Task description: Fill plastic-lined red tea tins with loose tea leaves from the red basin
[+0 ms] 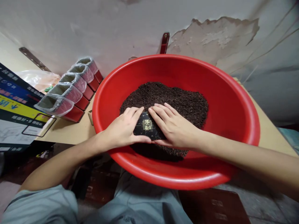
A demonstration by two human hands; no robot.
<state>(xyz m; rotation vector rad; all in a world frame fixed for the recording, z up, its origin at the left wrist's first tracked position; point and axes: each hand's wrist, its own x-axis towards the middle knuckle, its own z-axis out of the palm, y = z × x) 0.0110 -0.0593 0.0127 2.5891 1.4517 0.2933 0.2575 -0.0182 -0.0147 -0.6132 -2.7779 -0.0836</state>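
A big red plastic basin [229,93] holds a mound of dark loose tea leaves [158,93]. Over the near part of the mound is a black tin [147,125] with gold characters on its face. My left hand [127,126] grips the tin's left side, fingers along the far edge and thumb along the near one. From the right, my right hand [171,126] lies over the tin's other side with its fingers pressed together. The tin's sides and underside are hidden, so I cannot tell whether it rests on the leaves.
Left of the basin, several red tins [76,114] with clear plastic liners stand in a row on the pale wooden table [67,133]. A printed cardboard box [18,109] is at the far left, with a plastic bag [38,77] behind. The wall has peeling plaster.
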